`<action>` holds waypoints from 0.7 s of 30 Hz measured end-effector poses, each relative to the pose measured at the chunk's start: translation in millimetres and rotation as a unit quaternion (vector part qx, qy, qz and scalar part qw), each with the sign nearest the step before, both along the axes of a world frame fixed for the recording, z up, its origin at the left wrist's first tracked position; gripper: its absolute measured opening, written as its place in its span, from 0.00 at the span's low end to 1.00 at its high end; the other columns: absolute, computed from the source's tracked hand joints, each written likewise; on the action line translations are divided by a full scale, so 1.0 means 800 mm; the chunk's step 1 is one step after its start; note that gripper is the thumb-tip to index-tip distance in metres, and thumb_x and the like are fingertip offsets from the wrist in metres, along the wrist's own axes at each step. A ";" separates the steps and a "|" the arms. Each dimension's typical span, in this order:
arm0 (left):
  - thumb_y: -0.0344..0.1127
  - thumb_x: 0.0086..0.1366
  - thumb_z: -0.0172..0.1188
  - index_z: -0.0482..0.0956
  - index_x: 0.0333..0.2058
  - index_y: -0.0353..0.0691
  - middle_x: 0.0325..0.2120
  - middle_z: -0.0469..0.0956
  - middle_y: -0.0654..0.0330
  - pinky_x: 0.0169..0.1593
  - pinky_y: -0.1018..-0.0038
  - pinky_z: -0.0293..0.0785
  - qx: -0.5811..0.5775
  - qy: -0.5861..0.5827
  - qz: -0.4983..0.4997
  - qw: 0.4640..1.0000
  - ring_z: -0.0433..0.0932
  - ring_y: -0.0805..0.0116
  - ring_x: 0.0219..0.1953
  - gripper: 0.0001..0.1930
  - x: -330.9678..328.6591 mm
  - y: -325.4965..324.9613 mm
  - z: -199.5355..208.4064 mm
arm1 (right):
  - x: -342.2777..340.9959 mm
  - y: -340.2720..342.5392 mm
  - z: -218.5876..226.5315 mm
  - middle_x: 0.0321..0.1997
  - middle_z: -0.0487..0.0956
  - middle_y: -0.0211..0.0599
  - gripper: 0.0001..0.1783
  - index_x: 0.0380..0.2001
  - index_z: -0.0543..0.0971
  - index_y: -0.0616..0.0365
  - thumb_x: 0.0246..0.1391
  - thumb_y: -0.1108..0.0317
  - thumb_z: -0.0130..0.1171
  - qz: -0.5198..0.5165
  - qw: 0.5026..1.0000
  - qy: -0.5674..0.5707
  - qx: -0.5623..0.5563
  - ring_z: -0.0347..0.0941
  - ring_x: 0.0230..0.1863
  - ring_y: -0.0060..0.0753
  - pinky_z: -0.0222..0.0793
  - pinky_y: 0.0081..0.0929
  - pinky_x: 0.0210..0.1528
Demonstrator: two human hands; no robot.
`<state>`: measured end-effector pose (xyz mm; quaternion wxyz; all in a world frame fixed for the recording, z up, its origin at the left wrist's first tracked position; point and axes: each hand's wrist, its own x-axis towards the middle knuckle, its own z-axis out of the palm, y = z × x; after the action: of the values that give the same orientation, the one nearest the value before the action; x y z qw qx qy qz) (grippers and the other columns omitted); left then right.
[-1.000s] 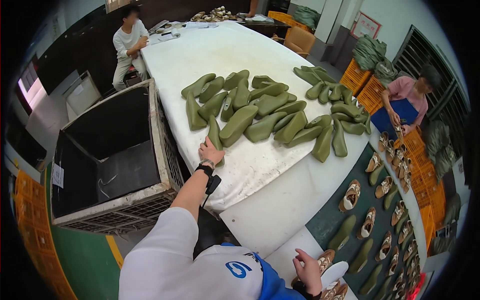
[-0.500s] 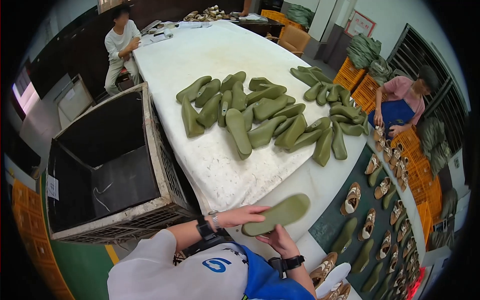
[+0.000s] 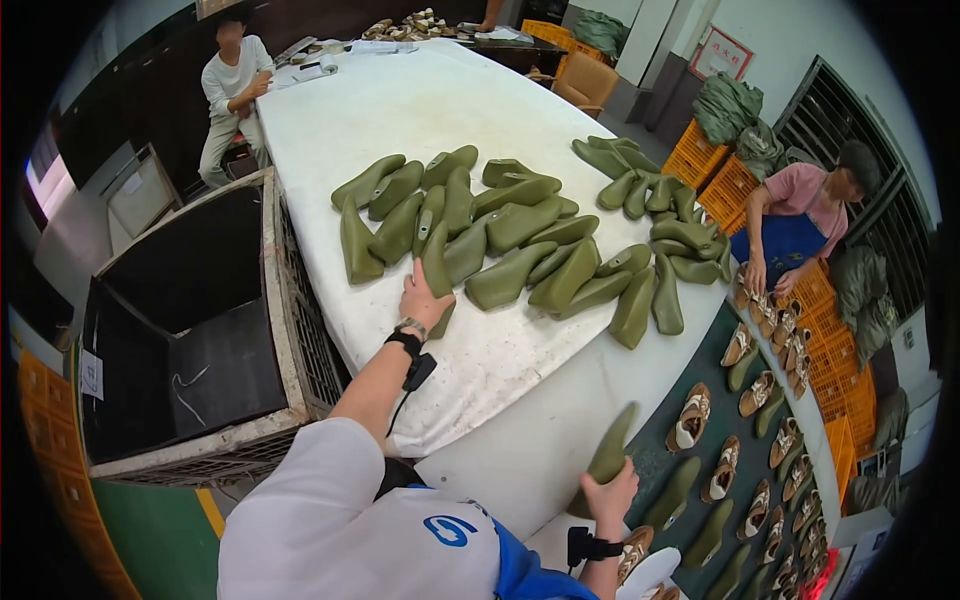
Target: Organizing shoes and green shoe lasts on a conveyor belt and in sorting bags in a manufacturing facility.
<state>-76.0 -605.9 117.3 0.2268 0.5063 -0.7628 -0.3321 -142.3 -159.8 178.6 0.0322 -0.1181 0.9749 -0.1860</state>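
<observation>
Green shoe lasts (image 3: 523, 222) lie in a loose heap on the white-covered table in front of me. My left hand (image 3: 424, 301) reaches to the near left side of this heap. Its fingers are wrapped round one last (image 3: 436, 265), which rests on the cloth among the others. At the lower right, my right hand (image 3: 609, 493) grips another last (image 3: 612, 447) by its lower part, with the narrow end pointing up. That last is held beside the edge of the green conveyor (image 3: 650, 430).
Sandals (image 3: 690, 418) and more lasts (image 3: 672, 490) stand in rows on the conveyor. A big dark-lined crate (image 3: 285, 425) is at my left. One co-worker (image 3: 800, 215) handles sandals at the right; another person (image 3: 235, 80) sits at the far left. Orange crates (image 3: 830, 350) line the right side.
Both hands were together on one last. My left hand has let go and moved forward onto a last in the heap. My right hand has carried its last rightward and tilted it upright.
</observation>
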 end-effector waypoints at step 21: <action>0.48 0.60 0.55 0.76 0.40 0.38 0.29 0.79 0.59 0.35 0.75 0.73 0.645 0.150 -0.436 0.610 0.77 0.72 0.30 0.19 0.040 0.192 -0.074 | 0.004 0.029 -0.025 0.44 0.74 0.58 0.40 0.57 0.59 0.55 0.39 0.71 0.64 0.094 0.991 -0.060 -0.079 0.72 0.43 0.57 0.69 0.41 0.45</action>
<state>-44.2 -452.1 58.5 -0.2184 0.0733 -0.4380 -0.8690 -139.2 -136.9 158.2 0.0988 -0.2004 0.9379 -0.2653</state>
